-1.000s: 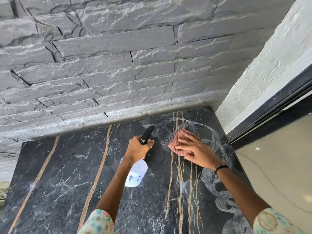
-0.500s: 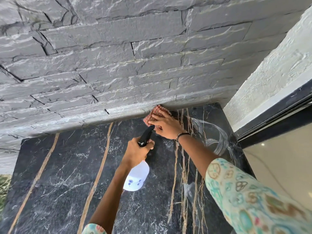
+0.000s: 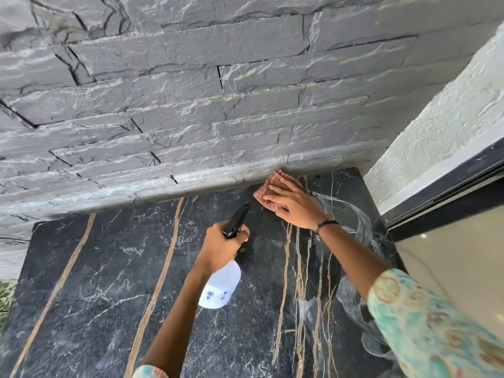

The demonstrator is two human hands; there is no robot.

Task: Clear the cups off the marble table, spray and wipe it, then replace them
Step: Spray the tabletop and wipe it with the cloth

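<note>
At the far right corner of the marble table (image 3: 109, 282), right hand (image 3: 293, 207) lies flat, fingers spread, pressing the pink checked cloth (image 3: 268, 188) against the slab, right up at the foot of the stone wall (image 3: 191, 105). No pinch grip, just palm and fingers pinning it. Left hand (image 3: 222, 248) is closed around the neck of the spray bottle (image 3: 221, 286), black nozzle pointing toward the cloth, white body hanging below the fist, held over the table's middle.

Handling, my read: cloth is soft, limp, light; flat-palm pressure is what drives it, and it will bunch if pushed edge-first. Bottle looks like rigid light plastic; neck under the trigger is the sensible hold. Marble is hard, slick where wet; smear arcs show right of the cloth.

No cups in view, so clearing looks done; wipe in progress.

Versus half a second ago: cloth and right hand have shifted slightly right along the wall edge, fingers splayed wider. Left hand and bottle are basically unchanged.
</note>
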